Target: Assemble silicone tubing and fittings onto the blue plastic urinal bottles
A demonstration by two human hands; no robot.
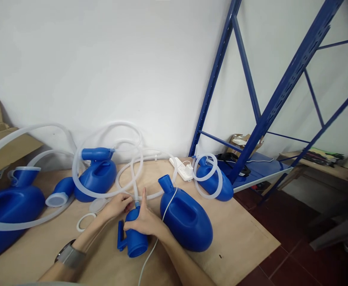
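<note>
My right hand (145,221) is wrapped round a blue plastic urinal spout piece (138,241), with its index finger pointing up. The wide round mouth of this piece faces me, and a blue side arm (120,236) sticks out on its left. From its far end runs a clear hose (133,178). Just left of that joint, my left hand (119,205) has its fingers curled in; whatever they hold is hidden. A blue urinal bottle (188,222) with an uncapped neck lies right of my right hand. Across it passes a thin white cable (170,201).
More blue bottles (99,178) (11,206) with hoses lie to the left, and another bottle (218,184) lies right. A white ring (85,222), a clear lid (98,205), a power strip (181,169), a cardboard box (7,147) and a blue metal rack (266,111) surround the work area.
</note>
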